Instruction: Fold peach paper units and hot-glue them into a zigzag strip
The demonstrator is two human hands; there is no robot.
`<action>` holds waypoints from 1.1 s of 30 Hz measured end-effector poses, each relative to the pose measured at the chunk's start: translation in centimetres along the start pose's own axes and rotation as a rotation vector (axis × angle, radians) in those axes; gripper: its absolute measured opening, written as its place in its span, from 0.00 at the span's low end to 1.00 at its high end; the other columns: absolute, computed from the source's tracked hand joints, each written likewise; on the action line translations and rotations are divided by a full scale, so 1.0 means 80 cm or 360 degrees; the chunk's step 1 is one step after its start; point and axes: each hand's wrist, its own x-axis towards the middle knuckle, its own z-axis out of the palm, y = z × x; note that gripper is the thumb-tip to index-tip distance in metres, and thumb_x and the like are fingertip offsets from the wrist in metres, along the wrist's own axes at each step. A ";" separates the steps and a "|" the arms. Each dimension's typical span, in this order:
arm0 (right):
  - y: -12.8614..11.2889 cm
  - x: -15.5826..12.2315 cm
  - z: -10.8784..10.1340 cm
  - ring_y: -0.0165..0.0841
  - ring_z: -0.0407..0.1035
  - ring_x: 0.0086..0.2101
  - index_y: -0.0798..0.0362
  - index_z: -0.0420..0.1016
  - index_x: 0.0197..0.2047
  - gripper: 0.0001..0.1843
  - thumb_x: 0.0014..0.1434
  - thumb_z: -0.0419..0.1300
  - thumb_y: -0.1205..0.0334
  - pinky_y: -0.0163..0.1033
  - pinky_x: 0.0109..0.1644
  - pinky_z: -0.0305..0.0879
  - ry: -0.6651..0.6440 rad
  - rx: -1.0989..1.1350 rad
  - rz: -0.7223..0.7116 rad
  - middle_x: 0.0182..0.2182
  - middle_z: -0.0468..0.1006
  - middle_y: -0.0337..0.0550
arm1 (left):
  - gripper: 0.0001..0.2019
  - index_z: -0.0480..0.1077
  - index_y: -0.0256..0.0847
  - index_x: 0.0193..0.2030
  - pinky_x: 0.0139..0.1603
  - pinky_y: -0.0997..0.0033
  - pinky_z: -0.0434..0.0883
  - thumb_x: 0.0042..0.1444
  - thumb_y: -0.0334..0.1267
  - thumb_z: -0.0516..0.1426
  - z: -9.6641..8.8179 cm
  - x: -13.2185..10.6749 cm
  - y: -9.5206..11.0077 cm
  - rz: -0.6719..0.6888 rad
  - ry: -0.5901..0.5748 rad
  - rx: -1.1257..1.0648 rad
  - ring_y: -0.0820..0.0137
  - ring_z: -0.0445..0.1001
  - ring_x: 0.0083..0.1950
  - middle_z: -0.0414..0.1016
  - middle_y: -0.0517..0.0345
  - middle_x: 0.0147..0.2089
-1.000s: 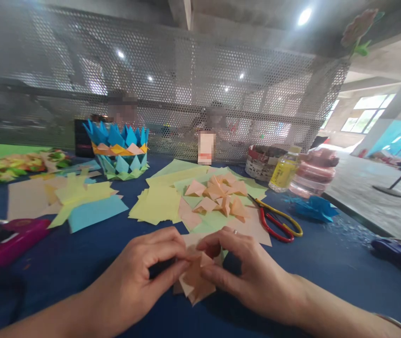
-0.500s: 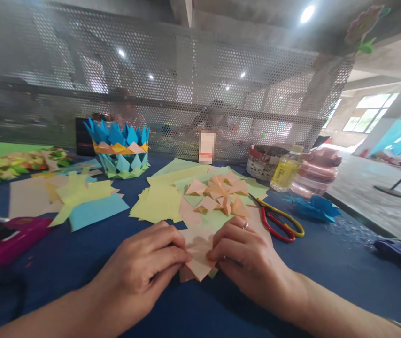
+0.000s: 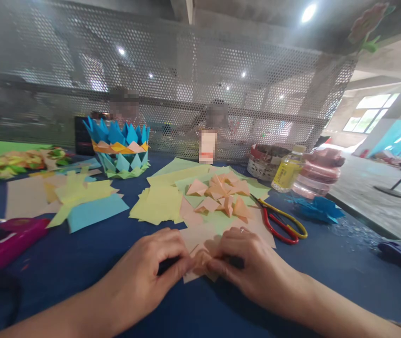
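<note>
The small folded peach-orange paper piece [image 3: 202, 264] is held low on the dark blue tabletop [image 3: 80, 253], pinched midway between the closed fingertips of the left hand [image 3: 147, 274] and right hand [image 3: 248, 267].

Nothing here can be read: the yellow label [image 3: 285, 175] on the small bottle [image 3: 292, 159], well beyond the fingers [image 3: 227, 244] of the right hand [image 3: 253, 272] and off to their right, is too blurred to make out, and the peach paper [image 3: 200, 265] pinched at the fingertips is plain.
</note>
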 end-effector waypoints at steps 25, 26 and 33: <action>-0.010 0.001 0.010 0.29 0.68 0.30 0.52 0.72 0.31 0.06 0.61 0.61 0.64 0.35 0.36 0.61 0.0093 0.0217 0.0314 0.27 0.75 0.36 | 0.13 0.67 0.42 0.30 0.37 0.75 0.66 0.66 0.40 0.51 0.008 0.007 0.011 -0.0114 0.0070 -0.0122 0.72 0.71 0.35 0.70 0.62 0.32; -0.011 0.001 0.010 0.30 0.69 0.31 0.52 0.72 0.31 0.06 0.60 0.61 0.64 0.35 0.37 0.61 0.0146 0.0225 0.0281 0.28 0.75 0.36 | 0.13 0.67 0.42 0.30 0.37 0.75 0.66 0.66 0.42 0.51 0.007 0.007 0.012 -0.0136 0.0063 -0.0166 0.73 0.71 0.34 0.70 0.63 0.32; -0.009 -0.004 0.010 0.30 0.69 0.35 0.51 0.71 0.38 0.08 0.62 0.61 0.56 0.34 0.39 0.63 0.0254 0.0453 0.0310 0.34 0.76 0.37 | 0.13 0.71 0.44 0.36 0.34 0.77 0.68 0.65 0.47 0.51 0.001 0.004 0.014 -0.0291 -0.0022 -0.0446 0.72 0.73 0.35 0.75 0.63 0.32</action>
